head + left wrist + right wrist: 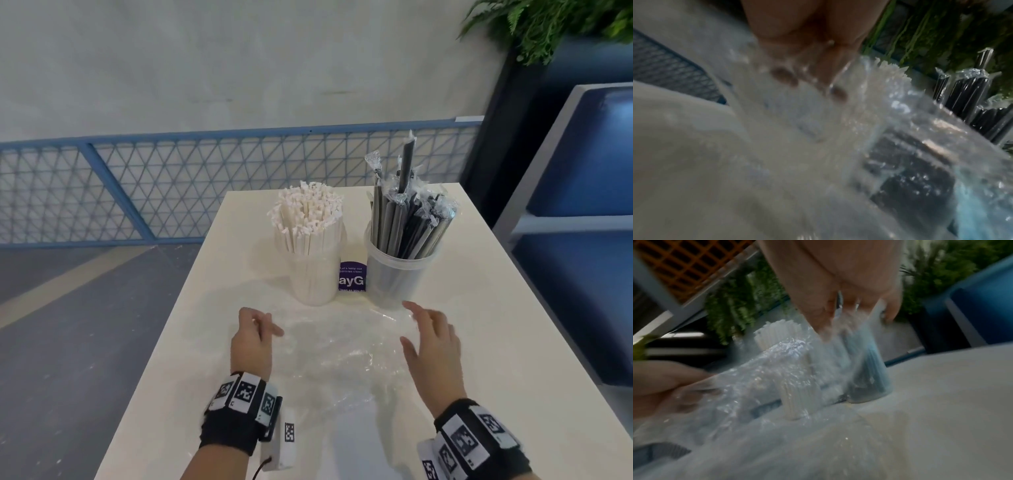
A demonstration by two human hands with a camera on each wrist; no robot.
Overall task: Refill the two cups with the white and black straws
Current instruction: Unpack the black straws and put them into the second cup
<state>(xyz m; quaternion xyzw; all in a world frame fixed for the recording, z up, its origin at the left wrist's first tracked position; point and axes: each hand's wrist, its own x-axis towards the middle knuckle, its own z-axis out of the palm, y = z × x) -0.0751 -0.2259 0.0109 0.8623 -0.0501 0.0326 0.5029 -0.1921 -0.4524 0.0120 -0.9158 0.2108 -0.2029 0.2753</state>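
Left hand (252, 337) pinches the clear plastic bag (337, 356) lying flat on the table (479, 325). Left cup (313, 274) stands packed with white straws (305, 219); right cup (397, 274) holds black straws (407, 212). Right hand (433, 346), fingers relaxed, hovers over the bag.

On the table (479, 308) I count two cups: one cup of white straws (313, 274) and, to its right, one cup of black straws (399, 270), each bundle too dense to number singly. Between the cups lies one purple card (352, 277), and nearer to me than the cups lies one sheet of clear plastic wrap (339, 353). I count two hands, my left hand (251, 342) and my right hand (433, 353), each with one marker wristband.
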